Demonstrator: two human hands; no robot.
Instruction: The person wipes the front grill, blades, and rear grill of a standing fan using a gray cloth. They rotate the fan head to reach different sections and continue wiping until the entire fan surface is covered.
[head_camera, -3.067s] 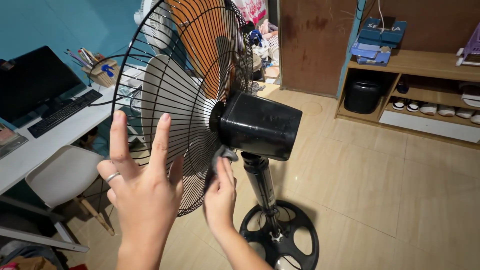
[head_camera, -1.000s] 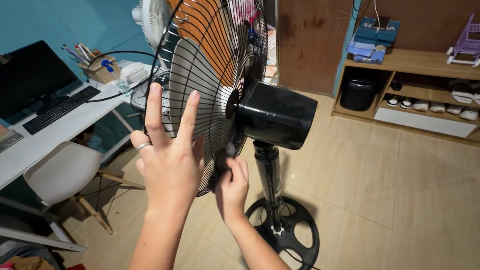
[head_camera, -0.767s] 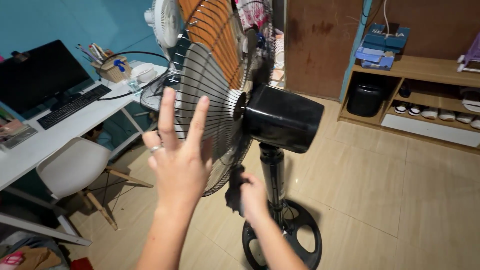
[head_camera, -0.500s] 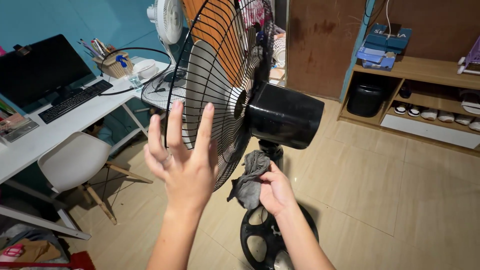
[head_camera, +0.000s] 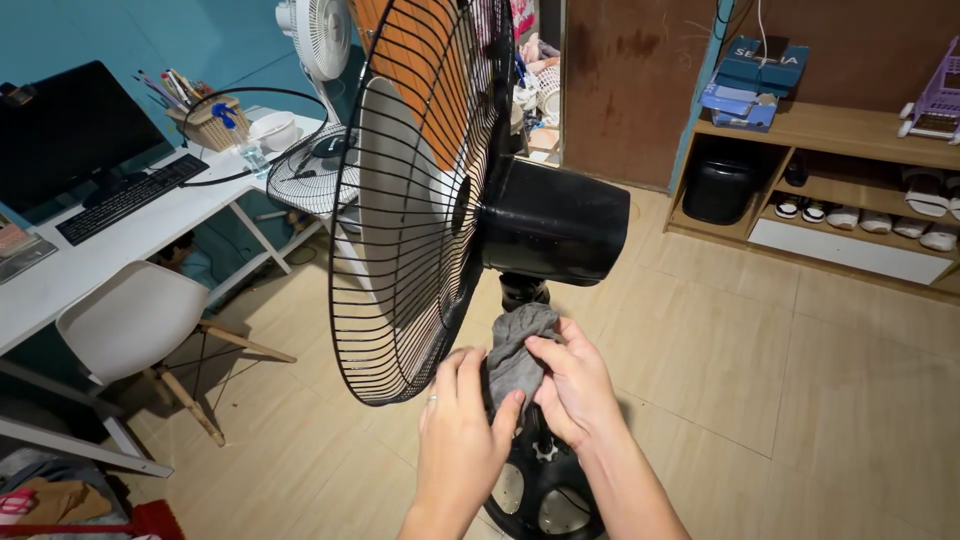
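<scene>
Both hands closed on crumpled grey cloth rag (head_camera: 515, 362), left hand (head_camera: 462, 440) and right hand (head_camera: 572, 390) bunching it below black wire-grille pedestal fan (head_camera: 440, 200), ready for wiping.

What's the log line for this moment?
left hand: on grey cloth | right hand: pinching grey cloth | cloth: bunched below black motor housing | fan grille: untouched

Both forearms are bare and sleeveless, and the left hand (head_camera: 458, 440) wears a thin ring.
</scene>
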